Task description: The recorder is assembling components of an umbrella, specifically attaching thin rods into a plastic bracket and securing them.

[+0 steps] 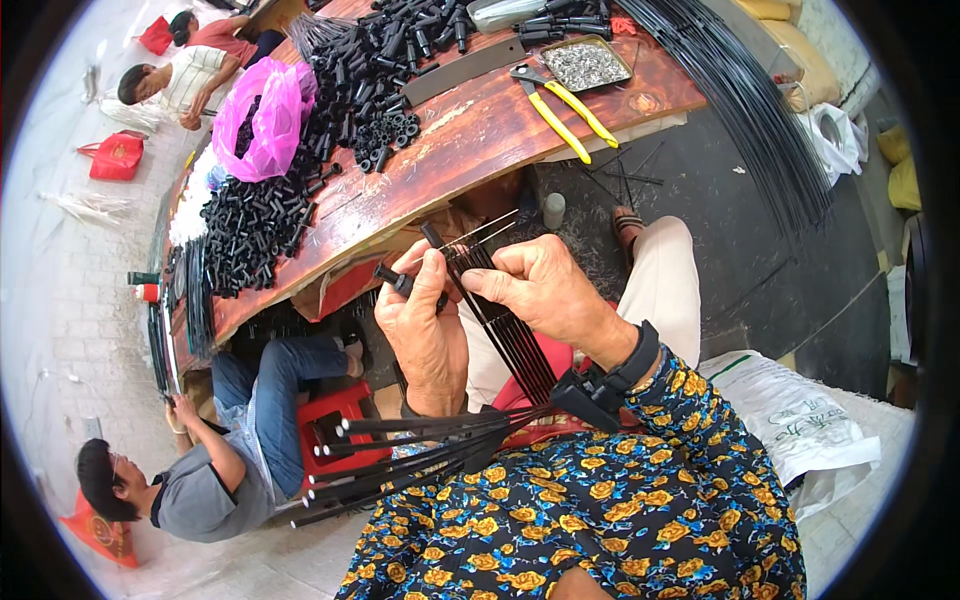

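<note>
Now the left hand [425, 335] clamps a black fitting [402, 284], the right hand [552, 290] pinches thin rods [512, 350] beside it, yellow-handled pliers [560, 129] beyond both.

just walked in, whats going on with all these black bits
A seated person's left hand holds a black tubular part. The right hand is at the upper ends of a bundle of thin black rods over the lap; its exact grip is unclear. More black parts lie heaped on the table, with yellow-handled pliers lying near a tray of small metallic pieces.
</note>
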Demonstrator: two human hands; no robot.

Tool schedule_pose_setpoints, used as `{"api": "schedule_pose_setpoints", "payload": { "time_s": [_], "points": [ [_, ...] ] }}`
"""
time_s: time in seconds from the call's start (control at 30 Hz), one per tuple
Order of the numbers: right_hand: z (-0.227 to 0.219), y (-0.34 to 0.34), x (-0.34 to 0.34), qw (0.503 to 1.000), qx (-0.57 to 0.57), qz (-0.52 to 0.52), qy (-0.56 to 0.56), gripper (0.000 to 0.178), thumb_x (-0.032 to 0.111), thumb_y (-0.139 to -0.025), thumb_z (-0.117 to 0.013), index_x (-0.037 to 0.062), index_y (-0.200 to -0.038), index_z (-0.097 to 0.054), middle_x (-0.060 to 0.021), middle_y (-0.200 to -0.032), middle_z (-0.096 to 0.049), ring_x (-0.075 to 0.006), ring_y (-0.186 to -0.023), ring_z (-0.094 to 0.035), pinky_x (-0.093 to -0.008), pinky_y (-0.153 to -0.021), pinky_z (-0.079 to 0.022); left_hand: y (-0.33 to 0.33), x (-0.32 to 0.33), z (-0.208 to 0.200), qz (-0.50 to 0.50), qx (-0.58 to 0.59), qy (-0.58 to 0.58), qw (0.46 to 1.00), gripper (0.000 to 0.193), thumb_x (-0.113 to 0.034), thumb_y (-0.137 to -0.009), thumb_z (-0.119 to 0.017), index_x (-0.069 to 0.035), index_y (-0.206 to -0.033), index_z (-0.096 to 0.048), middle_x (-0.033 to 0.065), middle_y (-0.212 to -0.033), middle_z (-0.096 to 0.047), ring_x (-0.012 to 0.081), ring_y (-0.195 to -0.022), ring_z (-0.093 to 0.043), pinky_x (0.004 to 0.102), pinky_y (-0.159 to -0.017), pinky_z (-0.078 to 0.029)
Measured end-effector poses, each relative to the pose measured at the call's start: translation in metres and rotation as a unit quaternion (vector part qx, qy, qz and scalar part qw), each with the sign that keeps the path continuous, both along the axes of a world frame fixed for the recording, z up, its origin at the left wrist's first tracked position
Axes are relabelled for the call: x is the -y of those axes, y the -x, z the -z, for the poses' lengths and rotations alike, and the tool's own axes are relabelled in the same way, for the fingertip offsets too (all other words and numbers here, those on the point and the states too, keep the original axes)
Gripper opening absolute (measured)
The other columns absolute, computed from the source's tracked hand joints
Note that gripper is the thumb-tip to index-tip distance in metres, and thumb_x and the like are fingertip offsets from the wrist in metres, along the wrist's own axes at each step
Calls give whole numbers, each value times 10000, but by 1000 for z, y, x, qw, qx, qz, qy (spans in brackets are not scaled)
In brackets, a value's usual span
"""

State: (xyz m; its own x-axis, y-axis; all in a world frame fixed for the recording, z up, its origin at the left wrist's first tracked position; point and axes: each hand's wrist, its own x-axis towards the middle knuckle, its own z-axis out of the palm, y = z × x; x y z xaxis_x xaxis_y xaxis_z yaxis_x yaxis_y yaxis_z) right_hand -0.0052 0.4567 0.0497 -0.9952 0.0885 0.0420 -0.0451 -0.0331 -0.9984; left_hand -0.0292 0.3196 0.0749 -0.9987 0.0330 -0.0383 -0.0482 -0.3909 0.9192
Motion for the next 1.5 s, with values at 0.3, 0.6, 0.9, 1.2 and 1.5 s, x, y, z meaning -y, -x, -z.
{"api": "schedule_pose_setpoints", "payload": {
  "time_s": [0.3, 0.6, 0.9, 1.2, 1.5],
  "points": [
    [-1, -1, -11, 969, 95, -150, 173, 326, 345, -875, -712, 34, -777, -700, 64, -637, -565, -5, -500, -478, -187, -408, -365, -1, 7, 2, 37, 24, -54, 998, 179, -100, -918, -650, -11, -1069, -612, 81, -992, -670, 132, -869, -611, 276, -802, -470],
    [1, 0, -2, 974, 78, -137, 166, 302, 307, -882, -711, 37, -749, -696, 69, -626, -553, -9, -545, -465, -195, -455, -355, 3, 16, 3, 31, -6, -36, 999, 258, -89, -917, -646, 12, -1151, -606, 77, -1005, -659, 153, -904, -617, 299, -855, -480],
    [4, -2, 2, 961, 100, -127, 223, 210, 210, -867, -731, 2, -846, -703, 52, -719, -607, -27, -634, -510, -195, -555, -395, 1, 14, 8, 108, 19, -118, 987, 402, -150, -959, -567, -2, -1324, -486, 130, -1136, -622, 284, -1061, -608, 488, -1008, -463],
    [4, 7, -2, 903, 149, -173, 363, 179, 162, -800, -786, 23, -875, -702, 28, -725, -640, -42, -562, -561, -190, -483, -430, 6, 20, 22, 139, 34, -150, 978, 508, -191, -944, -593, -46, -1401, -424, 188, -1136, -638, 330, -1111, -598, 459, -1011, -447],
    [9, 10, 2, 930, 108, -167, 309, 229, 240, -846, -751, 37, -760, -691, 19, -642, -617, -17, -449, -480, -164, -380, -353, 9, 24, 17, 128, 28, -163, 978, 514, -145, -939, -610, -51, -1407, -421, 99, -1010, -675, 209, -968, -647, 345, -923, -492]
  ]
}}
